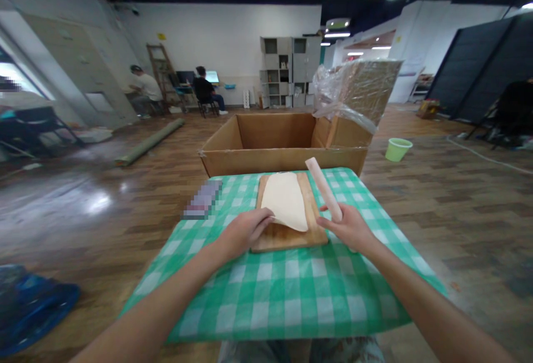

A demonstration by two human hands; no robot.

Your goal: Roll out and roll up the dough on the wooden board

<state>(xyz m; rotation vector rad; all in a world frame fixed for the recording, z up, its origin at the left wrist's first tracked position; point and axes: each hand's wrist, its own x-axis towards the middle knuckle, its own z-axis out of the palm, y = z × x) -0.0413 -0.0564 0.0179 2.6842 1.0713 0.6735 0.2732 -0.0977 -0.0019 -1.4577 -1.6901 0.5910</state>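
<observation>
A flat sheet of pale dough (285,199) lies on a wooden cutting board (287,237) in the middle of a table with a green-and-white checked cloth (270,291). My left hand (245,231) pinches the near left edge of the dough and lifts it slightly off the board. My right hand (350,227) grips a light-coloured rolling pin (323,187) at the board's right side; the pin points away and up to the left, above the cloth.
A large open cardboard box (283,155) stands just behind the table, with a plastic-wrapped box (358,94) at its right. A blurred-out item (202,199) lies on the cloth left of the board. A green bucket (398,149) sits on the floor to the right. Two people sit at desks far back.
</observation>
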